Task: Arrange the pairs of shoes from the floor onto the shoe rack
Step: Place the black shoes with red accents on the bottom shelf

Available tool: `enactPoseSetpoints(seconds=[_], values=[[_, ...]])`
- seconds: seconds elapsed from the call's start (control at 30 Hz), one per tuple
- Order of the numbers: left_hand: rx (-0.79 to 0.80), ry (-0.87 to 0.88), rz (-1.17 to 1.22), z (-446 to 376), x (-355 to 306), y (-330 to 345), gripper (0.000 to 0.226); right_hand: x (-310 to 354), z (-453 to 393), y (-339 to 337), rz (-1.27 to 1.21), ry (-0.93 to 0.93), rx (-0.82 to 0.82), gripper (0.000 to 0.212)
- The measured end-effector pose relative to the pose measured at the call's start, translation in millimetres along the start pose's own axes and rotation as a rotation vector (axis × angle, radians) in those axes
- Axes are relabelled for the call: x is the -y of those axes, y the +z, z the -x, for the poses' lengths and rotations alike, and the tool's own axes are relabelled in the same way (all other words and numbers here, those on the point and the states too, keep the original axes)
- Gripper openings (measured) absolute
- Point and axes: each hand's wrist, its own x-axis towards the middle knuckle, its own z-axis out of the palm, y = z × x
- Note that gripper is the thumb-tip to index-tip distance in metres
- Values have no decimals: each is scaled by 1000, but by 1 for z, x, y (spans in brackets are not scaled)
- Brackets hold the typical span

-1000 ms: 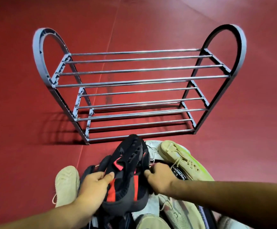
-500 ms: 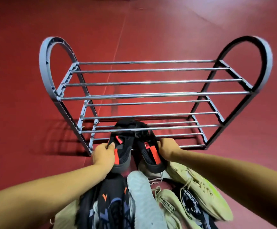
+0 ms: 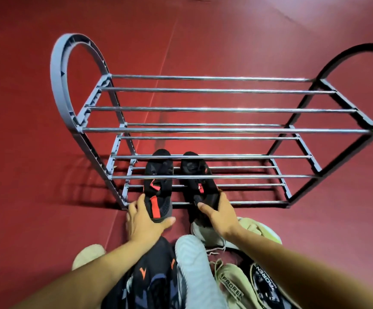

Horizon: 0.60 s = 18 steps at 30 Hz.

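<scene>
A grey shoe rack [image 3: 212, 130] with chrome bars stands on the red floor in front of me. A pair of black shoes with red accents lies toes-in on its bottom tier at the left. My left hand [image 3: 144, 221] grips the heel of the left black shoe [image 3: 158, 186]. My right hand [image 3: 220, 212] holds the heel of the right black shoe [image 3: 197, 184]. Both heels stick out past the front bar.
A heap of shoes lies on the floor under my arms: a black-and-blue pair [image 3: 149, 279], a white shoe [image 3: 194, 268], beige shoes [image 3: 230, 284] and a beige one with a yellow-green sole [image 3: 268, 230]. The rack's two upper tiers hold nothing.
The black pair went from being held together above the heap to lying side by side on the bottom tier, pushed further in. My view has moved closer to the rack.
</scene>
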Motion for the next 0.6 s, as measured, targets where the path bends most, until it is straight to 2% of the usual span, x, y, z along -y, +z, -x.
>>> enactPoseSetpoints(seconds=[0.07,0.13,0.2,0.3,0.37,0.5,0.6], values=[[72,47,-40,-1,4,0,131,-4,4,0,332,-72,-27,69],[99,90,-130,-6,3,-2,125,-4,9,2,614,-143,-12,85],[116,109,-189,-10,1,-5,104,-3,12,0,595,-204,19,92],[77,158,-186,-15,6,-8,75,6,10,-1,502,-246,44,67],[31,193,-173,-17,7,-11,63,16,5,7,448,-236,40,61],[-65,209,-139,-22,-4,-19,56,36,-2,41,413,-228,33,62],[-139,223,-123,-29,-6,-22,51,40,-6,64,417,-223,7,55]])
